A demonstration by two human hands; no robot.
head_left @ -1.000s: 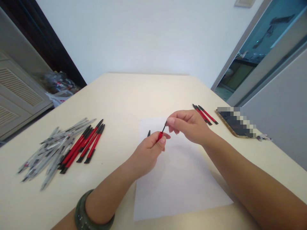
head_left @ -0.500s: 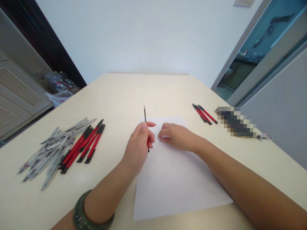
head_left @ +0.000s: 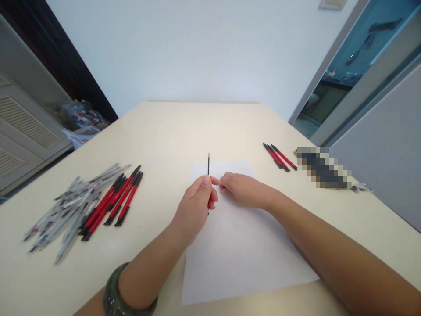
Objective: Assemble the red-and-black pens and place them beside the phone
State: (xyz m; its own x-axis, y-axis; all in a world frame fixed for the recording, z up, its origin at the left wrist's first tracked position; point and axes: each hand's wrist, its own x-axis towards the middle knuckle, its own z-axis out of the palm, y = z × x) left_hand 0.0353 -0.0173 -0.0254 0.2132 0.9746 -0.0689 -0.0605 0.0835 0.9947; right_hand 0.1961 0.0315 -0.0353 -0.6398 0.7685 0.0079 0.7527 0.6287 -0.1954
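My left hand is closed round a red pen barrel, mostly hidden by the fingers. From its top a thin dark refill stands upright with a pale tip. My right hand rests over the white sheet of paper, its thumb and fingers pinched together beside the left fingertips. What those right fingers hold, if anything, is hidden. To the left lie several red and black pens and a pile of clear-wrapped refills.
More red and black pens lie at the right of the cream table. Beyond them, at the table's right edge, is a pixelated dark object. A plain wall rises behind the table.
My left hand has moved to the right and slightly nearer with the pen barrel and refill, closing up to the right hand. The right hand has barely moved.
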